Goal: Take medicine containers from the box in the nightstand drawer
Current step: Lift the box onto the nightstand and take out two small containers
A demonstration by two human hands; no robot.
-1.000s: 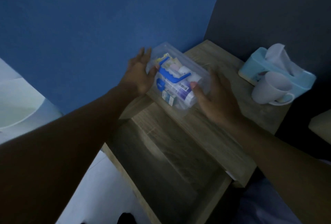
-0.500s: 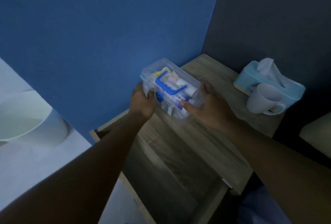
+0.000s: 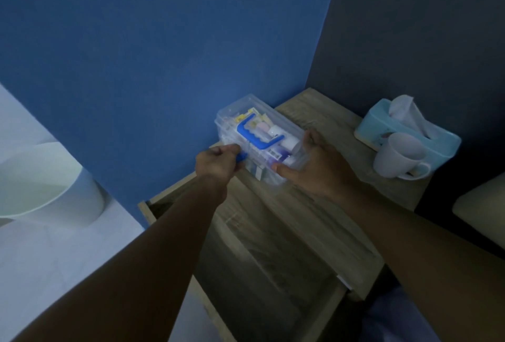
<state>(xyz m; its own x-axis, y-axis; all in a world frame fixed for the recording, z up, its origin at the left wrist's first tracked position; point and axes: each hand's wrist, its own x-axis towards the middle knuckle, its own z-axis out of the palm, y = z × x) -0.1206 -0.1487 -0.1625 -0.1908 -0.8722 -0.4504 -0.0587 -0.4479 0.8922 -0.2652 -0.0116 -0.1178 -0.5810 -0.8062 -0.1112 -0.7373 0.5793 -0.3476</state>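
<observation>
My left hand pinched the blue latch; my right, spread open, braced the box — best held steady on the tabletop.

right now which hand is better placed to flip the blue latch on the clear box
Left. The left hand is already pinching the blue latch, while the right hand braces the clear box at its near end.

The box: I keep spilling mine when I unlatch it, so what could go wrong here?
The box sits at the nightstand's left edge; a hard tug by the left hand on the latch might tip it off. The right hand only braces one end, so the contents could spill.
</observation>
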